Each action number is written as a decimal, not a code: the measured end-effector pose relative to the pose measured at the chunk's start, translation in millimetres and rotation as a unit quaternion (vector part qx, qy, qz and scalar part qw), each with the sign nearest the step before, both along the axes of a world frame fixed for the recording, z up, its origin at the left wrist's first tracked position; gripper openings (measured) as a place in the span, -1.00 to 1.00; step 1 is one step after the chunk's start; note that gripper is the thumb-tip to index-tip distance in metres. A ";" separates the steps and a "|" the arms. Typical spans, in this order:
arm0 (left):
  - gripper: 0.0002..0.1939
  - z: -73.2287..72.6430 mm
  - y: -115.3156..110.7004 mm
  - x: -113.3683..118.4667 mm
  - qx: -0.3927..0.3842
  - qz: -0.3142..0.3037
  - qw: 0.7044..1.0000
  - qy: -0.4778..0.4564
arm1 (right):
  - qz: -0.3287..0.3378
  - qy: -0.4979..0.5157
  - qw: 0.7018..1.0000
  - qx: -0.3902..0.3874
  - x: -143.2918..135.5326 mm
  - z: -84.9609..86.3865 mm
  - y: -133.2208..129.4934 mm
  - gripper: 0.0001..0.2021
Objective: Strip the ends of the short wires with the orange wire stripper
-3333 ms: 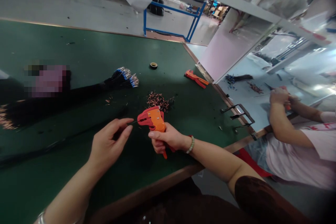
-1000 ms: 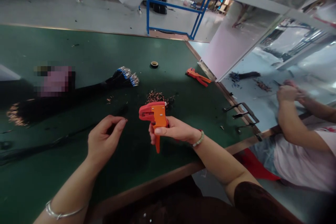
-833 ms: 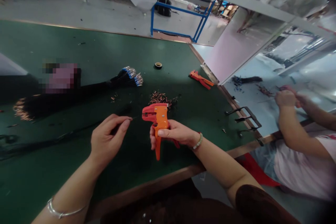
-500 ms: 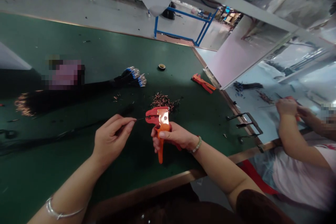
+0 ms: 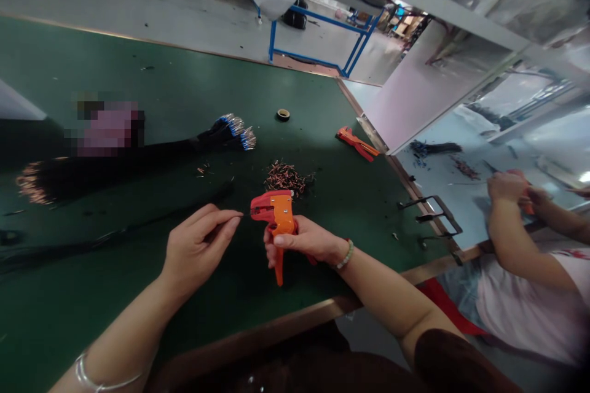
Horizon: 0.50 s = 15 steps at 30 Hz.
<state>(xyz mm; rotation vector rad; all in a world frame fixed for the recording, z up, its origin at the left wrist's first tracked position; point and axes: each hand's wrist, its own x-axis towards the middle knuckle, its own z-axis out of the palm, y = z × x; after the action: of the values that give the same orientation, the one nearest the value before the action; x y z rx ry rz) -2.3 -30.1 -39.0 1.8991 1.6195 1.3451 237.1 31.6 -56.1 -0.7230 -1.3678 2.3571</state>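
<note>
Right hand (image 5: 302,241): closed around orange stripper (image 5: 275,214). Left hand (image 5: 198,249): fingers pinching thin wire (image 5: 246,214) at stripper's nose

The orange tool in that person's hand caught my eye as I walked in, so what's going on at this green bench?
A person at the green bench grips an orange wire stripper in the right hand. The left hand pinches a thin dark wire with its end at the stripper's head. Just beyond lies a small pile of stripped bits, a black wire bundle, a second stripper and a tape roll. To the right, another person's hands work at the next table.
</note>
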 end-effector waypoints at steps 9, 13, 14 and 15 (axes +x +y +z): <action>-0.79 -2.1 0.1 0.9 -0.003 -0.002 1.000 0.004 | 0.018 -0.009 1.000 0.023 -1.6 5.3 -1.5 -0.56; -0.75 0.2 -0.7 2.0 -0.025 -0.001 1.000 -0.003 | 0.017 -0.005 1.000 0.023 -1.9 5.7 -2.0 -0.56; -0.75 0.6 -0.9 2.1 -0.029 -0.001 1.000 -0.005 | 0.017 -0.003 1.000 0.021 -1.9 5.5 -2.1 -0.57; -0.74 0.7 -1.1 2.2 -0.033 -0.002 0.999 -0.007 | 0.017 -0.001 1.000 0.021 -1.9 5.2 -2.1 -0.57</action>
<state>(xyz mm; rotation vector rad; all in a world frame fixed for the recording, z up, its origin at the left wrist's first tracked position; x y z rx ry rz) -0.1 -31.1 -38.3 1.8496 1.6316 1.2840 235.2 29.5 -50.9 -0.6969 -1.4368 2.3459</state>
